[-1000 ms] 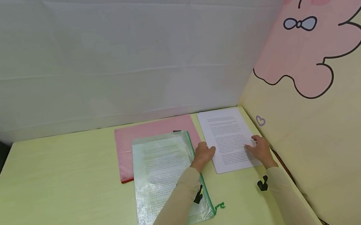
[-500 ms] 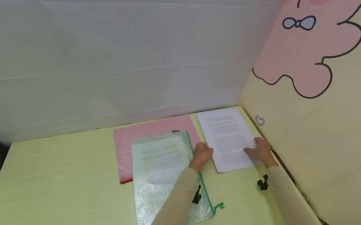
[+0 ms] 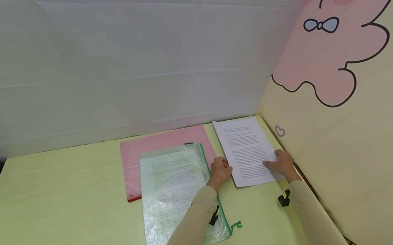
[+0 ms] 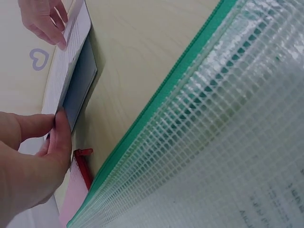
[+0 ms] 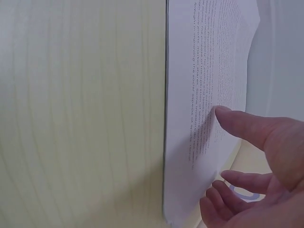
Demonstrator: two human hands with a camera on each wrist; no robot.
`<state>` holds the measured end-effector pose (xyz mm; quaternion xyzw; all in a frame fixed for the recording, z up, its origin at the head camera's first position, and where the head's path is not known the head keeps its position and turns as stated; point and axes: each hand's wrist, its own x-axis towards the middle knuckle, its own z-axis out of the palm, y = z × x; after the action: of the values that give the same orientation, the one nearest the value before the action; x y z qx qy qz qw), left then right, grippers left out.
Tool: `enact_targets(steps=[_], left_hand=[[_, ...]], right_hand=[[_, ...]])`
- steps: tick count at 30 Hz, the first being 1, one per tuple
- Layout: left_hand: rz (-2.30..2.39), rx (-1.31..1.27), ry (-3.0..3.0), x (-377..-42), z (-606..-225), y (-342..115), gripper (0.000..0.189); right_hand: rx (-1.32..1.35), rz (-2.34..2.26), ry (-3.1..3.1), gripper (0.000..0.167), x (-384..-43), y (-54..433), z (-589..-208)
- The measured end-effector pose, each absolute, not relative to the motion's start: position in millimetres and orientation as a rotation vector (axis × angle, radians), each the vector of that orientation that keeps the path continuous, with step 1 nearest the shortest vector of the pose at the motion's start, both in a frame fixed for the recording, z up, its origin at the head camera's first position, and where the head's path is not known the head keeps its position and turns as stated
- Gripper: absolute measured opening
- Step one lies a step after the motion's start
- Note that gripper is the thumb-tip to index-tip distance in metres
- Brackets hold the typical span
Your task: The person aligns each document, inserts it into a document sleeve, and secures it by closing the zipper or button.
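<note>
A stack of printed paper (image 3: 247,153) lies at the back right of the table. My left hand (image 3: 220,172) pinches its left edge between thumb and fingertips. In the left wrist view the upper sheets (image 4: 71,52) are raised along that edge, with a shadowed gap above the bluish lower layer (image 4: 81,78). My right hand (image 3: 281,165) is at the right edge, its thumb (image 5: 232,118) over the printed text and its other fingers loosely bent beside the edge. Left of the stack lies a clear mesh zip pouch (image 3: 173,201) with green trim and a printed page inside.
A pink pouch (image 3: 132,161) with a red zip edge lies partly under the mesh pouch. A green zip cord (image 3: 236,224) sticks out near my left forearm. The patterned wall (image 3: 335,140) runs along the table's right edge, and a white sheet (image 3: 117,66) hangs behind.
My left hand now pinches the stack's left edge and the upper sheets lift slightly there. The right thumb has shifted slightly over the page. The head view has turned a little right.
</note>
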<state>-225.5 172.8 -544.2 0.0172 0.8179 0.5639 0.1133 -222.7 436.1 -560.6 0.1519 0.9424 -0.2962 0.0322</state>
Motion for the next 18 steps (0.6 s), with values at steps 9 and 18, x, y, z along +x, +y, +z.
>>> enact_targets(steps=[9,18], left_hand=[[1.711,0.094,2.418,-224.1,-549.7,172.7,0.016],[1.794,0.157,2.378,-222.0,-553.5,169.4,0.013]], right_hand=[[0.489,-0.947,2.898,0.069,-221.4,433.2,-558.0],[0.539,-1.004,2.866,0.057,-216.0,431.5,-552.8]])
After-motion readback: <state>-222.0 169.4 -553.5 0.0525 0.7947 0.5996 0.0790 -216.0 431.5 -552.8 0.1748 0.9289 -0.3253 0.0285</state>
